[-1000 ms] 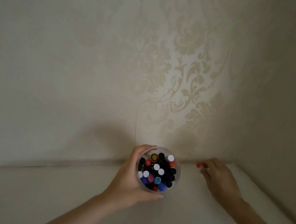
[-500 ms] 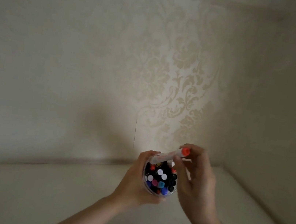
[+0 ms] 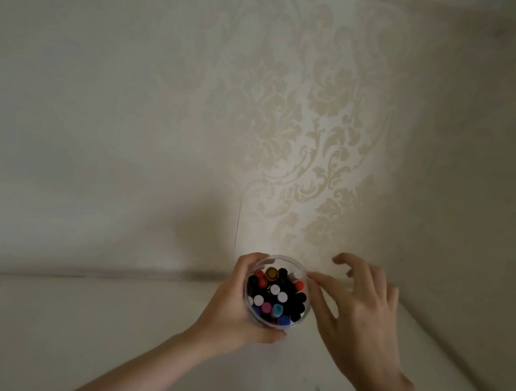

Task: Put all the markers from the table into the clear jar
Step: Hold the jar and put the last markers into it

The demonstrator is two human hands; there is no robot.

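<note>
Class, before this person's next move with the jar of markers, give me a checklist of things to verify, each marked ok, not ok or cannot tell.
1. Jar held steady: ok, the left hand wraps its side.
2. Jar upright, mouth open: ok.
3. Red-capped marker seated among the markers: ok, cap up at the right rim.
4. Right hand free: ok, fingers spread, nothing in its grip, one fingertip at the rim.
5. Table free of stray markers: ok in the part in view; beyond the frame, cannot tell.
6. Room left in the jar: cannot tell, caps look tightly packed.
</note>
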